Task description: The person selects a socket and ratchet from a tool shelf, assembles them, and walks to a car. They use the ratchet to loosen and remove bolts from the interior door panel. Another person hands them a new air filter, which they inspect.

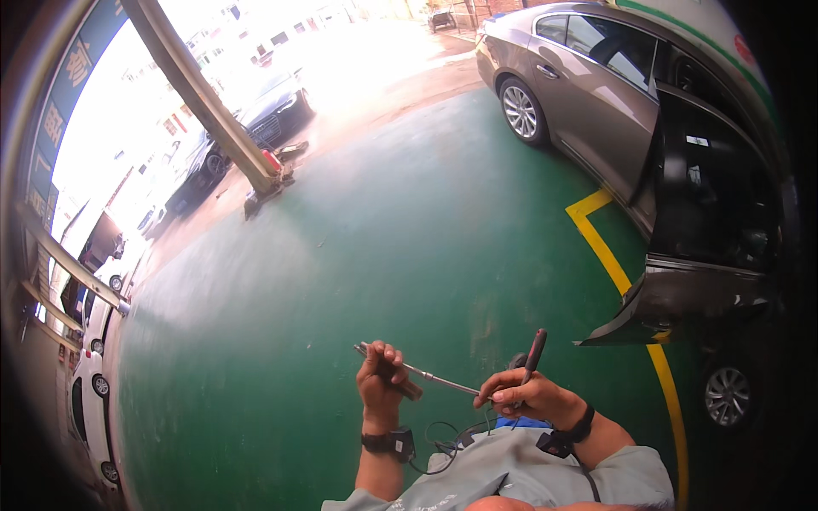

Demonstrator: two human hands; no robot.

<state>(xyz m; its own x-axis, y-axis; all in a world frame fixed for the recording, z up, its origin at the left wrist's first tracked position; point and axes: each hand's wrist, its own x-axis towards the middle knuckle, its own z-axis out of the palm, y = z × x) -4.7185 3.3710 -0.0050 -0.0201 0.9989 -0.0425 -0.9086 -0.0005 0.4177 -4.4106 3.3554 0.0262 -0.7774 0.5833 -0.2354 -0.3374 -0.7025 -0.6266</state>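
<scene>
Pale grey short-sleeved shirt (532, 464), black straps (373, 444) on both wrists.
Each strap carries a boxy dark module (401, 444); a thin black cable (426, 472) loops from the left one.

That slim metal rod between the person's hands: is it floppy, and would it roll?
The metal rod is probably stiff: it runs straight between the left hand and right hand. Being slim, it might roll if pushed, and its shine hints at slipperiness.

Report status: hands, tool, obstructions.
Left hand on metal rod near its tip. Right hand at rod's other end, gripping black-and-red handle. Black cable loops below.
</scene>
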